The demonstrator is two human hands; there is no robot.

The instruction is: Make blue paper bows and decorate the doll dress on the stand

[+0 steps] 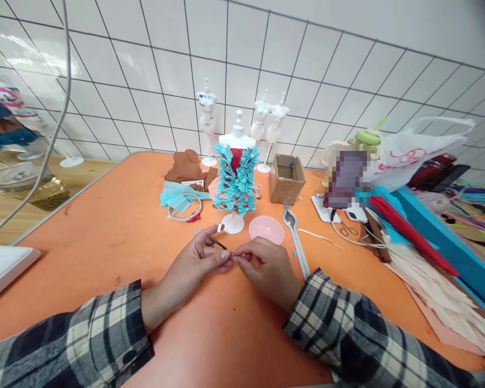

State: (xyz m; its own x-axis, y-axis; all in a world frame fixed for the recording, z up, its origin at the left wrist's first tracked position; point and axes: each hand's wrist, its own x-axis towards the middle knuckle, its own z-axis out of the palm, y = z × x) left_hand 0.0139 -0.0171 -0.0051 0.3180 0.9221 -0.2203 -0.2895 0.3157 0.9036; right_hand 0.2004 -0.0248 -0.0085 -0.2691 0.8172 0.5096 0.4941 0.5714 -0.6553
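My left hand (200,258) and my right hand (270,265) meet fingertip to fingertip low over the orange table (105,231). Both pinch at the same spot; whatever sits between the fingers is too small to make out. A white band (219,228) wraps the left index fingertip. Behind the left fingers a dark slim tool (218,244) shows in part. Just beyond my hands stands a small white dress form (237,141) on a round base, dressed in red cloth with turquoise pleated bows (248,183). A pink dish (267,229) lies right behind my right hand.
Left of the form lie a wire coil (170,212), turquoise cloth (173,194) and brown cloth (184,166). A cardboard box (285,191) and a long grey strip (299,248) stand to the right. Further right are scissors (347,230), fabric strips (436,280) and a plastic bag (416,148).
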